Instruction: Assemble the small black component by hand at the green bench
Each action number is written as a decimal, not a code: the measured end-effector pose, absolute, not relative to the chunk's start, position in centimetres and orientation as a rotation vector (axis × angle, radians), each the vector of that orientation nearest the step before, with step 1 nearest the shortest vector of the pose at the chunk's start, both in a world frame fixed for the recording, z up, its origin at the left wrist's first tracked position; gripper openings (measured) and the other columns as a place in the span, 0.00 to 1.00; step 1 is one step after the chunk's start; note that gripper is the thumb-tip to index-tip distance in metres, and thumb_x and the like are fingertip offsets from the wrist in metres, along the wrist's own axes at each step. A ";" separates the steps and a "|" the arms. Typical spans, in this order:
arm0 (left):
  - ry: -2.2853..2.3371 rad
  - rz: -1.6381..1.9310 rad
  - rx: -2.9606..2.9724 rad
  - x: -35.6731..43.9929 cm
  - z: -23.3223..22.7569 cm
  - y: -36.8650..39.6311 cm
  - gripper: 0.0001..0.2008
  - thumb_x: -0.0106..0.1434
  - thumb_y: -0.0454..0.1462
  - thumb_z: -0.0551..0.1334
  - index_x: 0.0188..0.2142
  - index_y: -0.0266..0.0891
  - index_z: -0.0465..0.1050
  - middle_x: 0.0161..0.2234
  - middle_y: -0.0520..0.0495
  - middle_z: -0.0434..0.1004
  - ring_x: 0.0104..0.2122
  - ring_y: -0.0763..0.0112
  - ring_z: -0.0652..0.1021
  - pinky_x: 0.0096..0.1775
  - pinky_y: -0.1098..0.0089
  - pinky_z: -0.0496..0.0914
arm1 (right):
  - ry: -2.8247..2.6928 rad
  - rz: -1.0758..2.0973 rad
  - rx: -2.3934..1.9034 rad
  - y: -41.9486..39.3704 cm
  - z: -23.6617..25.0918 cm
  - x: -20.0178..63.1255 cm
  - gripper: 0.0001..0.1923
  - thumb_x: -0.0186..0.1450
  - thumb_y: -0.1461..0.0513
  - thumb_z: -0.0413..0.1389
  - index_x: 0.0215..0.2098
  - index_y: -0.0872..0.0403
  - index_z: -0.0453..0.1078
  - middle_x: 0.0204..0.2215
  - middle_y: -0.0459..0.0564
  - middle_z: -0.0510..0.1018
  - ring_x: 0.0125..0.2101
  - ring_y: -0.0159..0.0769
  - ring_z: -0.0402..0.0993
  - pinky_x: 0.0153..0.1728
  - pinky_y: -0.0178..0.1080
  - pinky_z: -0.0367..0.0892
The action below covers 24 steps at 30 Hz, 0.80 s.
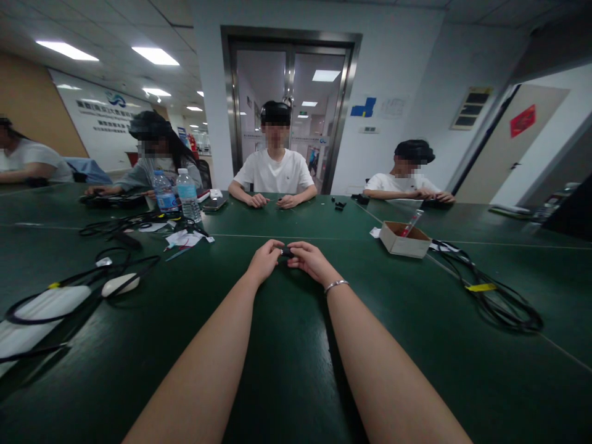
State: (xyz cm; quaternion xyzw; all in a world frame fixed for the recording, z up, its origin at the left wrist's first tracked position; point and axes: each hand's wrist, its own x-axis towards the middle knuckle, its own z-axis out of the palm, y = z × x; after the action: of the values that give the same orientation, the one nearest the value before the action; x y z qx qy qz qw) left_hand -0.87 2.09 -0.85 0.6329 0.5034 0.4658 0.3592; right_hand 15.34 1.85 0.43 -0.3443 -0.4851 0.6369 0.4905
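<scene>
- My left hand [264, 260] and my right hand [311, 260] meet out ahead of me over the dark green table [287, 370], both arms stretched forward and both hands resting low on its surface.
- Between them sits a small black object [287, 251]; the fingertips of both hands are pinched onto it, left from one side, right from the other. It is too small for me to say what it is.
- That object lies near the middle of the table, well away from every edge I can see.
- A thin silver bracelet [336, 285] circles my right wrist.
- Toward the table's right side stands an open brown cardboard box [405, 242], with a slim red-tipped tube [411, 222] leaning out of it.
- Nearer the right edge, a coiled black cable with a yellow tag [485, 291] lies flat.
- On the left side I see a white oval mouse-like device [120, 283] among loose black cords [69, 290], and a flat white pad [41, 305] close to the left edge.
- Further back on the left stand two clear plastic water bottles with blue labels [178, 192], upright and just beside each other, with scraps of white paper [185, 237] in front of them.
- At the far edge a person in a white T-shirt [275, 169] sits facing me, hands on the table; another person in white [407, 179] sits at the far right, and others at the far left.
</scene>
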 end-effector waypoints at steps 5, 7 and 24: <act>1.290 1.193 1.657 -0.8 -0.7 1.9 0.13 0.61 0.41 0.52 0.40 0.39 0.72 0.24 0.52 0.69 0.23 0.75 0.69 0.25 0.75 0.63 | -1.175 1.552 -0.838 1.8 0.5 15.3 0.05 0.62 0.71 0.57 0.36 0.58 0.70 0.30 0.51 0.77 0.21 0.30 0.75 0.26 0.33 0.75; 1.299 1.190 1.663 -0.8 -0.6 1.9 0.13 0.61 0.41 0.52 0.39 0.39 0.72 0.25 0.52 0.69 0.22 0.75 0.69 0.25 0.75 0.63 | -1.172 1.552 -0.828 1.7 0.5 15.3 0.05 0.62 0.71 0.57 0.36 0.59 0.70 0.30 0.51 0.77 0.21 0.30 0.75 0.26 0.33 0.75; 1.315 1.214 1.680 -0.8 -0.6 1.8 0.13 0.61 0.41 0.54 0.40 0.40 0.72 0.32 0.49 0.73 0.24 0.75 0.70 0.28 0.74 0.65 | -1.170 1.557 -0.826 1.9 0.4 15.3 0.05 0.61 0.71 0.58 0.35 0.58 0.70 0.31 0.50 0.77 0.21 0.29 0.75 0.25 0.32 0.75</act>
State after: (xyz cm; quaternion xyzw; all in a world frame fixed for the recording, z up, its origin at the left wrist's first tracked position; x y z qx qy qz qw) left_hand -0.82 1.75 -0.64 0.6446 0.5044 0.4656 0.3367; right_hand 15.33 1.92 0.38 -0.3403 -0.4820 0.6411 0.4908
